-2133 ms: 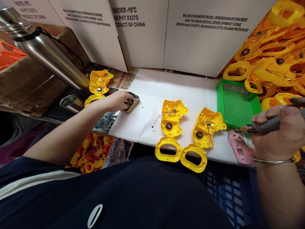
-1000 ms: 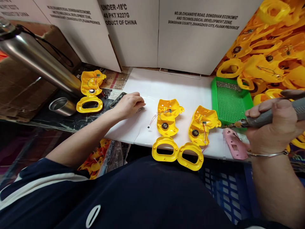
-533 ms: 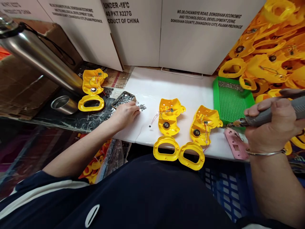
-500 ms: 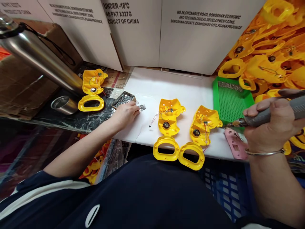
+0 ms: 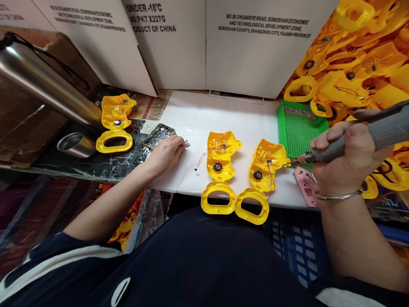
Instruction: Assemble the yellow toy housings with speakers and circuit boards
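Note:
My left hand (image 5: pixel 168 154) rests on the white sheet, fingers pinched together at a small pile of tiny metal pieces (image 5: pixel 187 144). Whatever is between its fingertips is hidden. Beside it sits a small tray (image 5: pixel 159 135) of similar shiny pieces. My right hand (image 5: pixel 340 164) is wrapped around a grey electric screwdriver (image 5: pixel 388 125). Its tip points left, at the edge of a yellow plastic shell (image 5: pixel 263 158) with wires and a round black part; contact is unclear. Another wired yellow shell (image 5: pixel 220 160) lies to the left of it, open side up.
A green perforated basket (image 5: pixel 283 128) holds small metal parts. A pink plastic piece (image 5: pixel 305 187) lies under my right hand. Yellow parts (image 5: pixel 348 87) are heaped at the right. A steel flask (image 5: pixel 51 81), cup (image 5: pixel 81 145) and third yellow shell (image 5: pixel 116 111) stand left. White cartons (image 5: pixel 179 55) line the back.
My left hand has moved slightly right, covering more of the metal pile. My right hand and the screwdriver have shifted a little left. The whole view has shifted slightly too.

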Available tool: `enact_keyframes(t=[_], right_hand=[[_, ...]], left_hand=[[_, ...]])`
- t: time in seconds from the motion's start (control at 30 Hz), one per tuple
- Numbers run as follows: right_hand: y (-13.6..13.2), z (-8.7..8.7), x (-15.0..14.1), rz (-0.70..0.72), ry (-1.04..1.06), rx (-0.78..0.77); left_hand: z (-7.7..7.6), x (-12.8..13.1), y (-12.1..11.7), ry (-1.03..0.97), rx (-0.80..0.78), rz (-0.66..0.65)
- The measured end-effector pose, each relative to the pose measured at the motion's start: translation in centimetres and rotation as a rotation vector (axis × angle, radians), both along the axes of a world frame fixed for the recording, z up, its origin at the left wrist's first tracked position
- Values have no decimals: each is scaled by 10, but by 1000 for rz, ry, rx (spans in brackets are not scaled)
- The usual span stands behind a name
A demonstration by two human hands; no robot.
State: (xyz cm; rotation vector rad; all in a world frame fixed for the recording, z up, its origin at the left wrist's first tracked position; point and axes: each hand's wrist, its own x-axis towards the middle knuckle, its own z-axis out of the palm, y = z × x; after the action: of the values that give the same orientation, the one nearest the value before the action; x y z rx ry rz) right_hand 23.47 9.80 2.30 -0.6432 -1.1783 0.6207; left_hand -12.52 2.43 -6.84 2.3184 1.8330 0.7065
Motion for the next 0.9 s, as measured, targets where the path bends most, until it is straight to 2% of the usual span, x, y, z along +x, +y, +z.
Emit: enact_keyframes(t=[0.1,0.2,0.27,0.33,0.43,0.5,0.57,0.63,0.77,0.83,0.9], right_hand=[[-4,2,-8,22,-38,-30],[-4,3,-12,-7,-47,-35],[-4,4,-15,-13,-37,-48],[-7,7,-21,29,-14,-68],[-21,17,-41,148,70,-80],[-34,25,-58,251,139,-17],[-46,34,-75,340,153,73],[-57,42,-88,364,116,125],[-69,48,-96,213,-62,-49],[-70,46,-97,237,-56,-78],[-70,43,-97,317,18,-30]], left_hand=[[1,1,1,-22,-25,-8],[6,3,-1,-195,-1,-10],[12,9,-4,-436,-43,27],[20,22,-8,-768,-179,42],[32,53,-18,-1262,-477,-59],[37,76,-24,-1467,-657,-129],[39,95,-28,-1571,-792,-165],[38,108,-29,-1622,-876,-190],[37,118,-30,-1687,-953,-242],[36,119,-30,-1708,-964,-253],[35,120,-31,-1722,-965,-254]])
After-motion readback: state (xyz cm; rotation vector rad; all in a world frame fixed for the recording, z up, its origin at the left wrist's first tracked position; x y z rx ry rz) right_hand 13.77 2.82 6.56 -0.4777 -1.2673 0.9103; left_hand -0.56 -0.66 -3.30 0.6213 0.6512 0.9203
